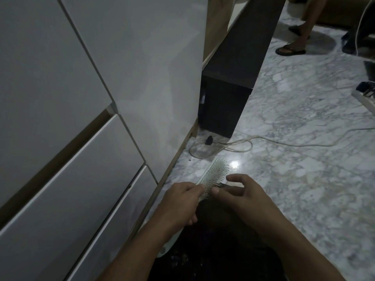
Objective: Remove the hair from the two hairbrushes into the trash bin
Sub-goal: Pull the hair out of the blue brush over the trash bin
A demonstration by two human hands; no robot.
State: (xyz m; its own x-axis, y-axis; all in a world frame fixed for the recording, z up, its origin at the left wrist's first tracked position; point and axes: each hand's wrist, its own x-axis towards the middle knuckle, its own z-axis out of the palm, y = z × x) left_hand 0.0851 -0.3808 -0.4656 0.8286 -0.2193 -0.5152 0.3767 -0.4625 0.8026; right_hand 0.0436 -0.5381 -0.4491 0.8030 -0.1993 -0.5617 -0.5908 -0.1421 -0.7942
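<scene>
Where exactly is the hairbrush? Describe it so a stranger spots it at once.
Start at the white cabinet on the left and follow its base down to the two hands. The hairbrush sits in the left hand, above the marble floor. It is the only pale, bristled thing there.

Marbled grey-white floor [304,179] carries a pale cable [239,146] looping at twelve o'clock, a dark box [221,110] behind it, a power strip [365,98] at three o'clock, and sandalled feet [290,50] at one o'clock.
</scene>
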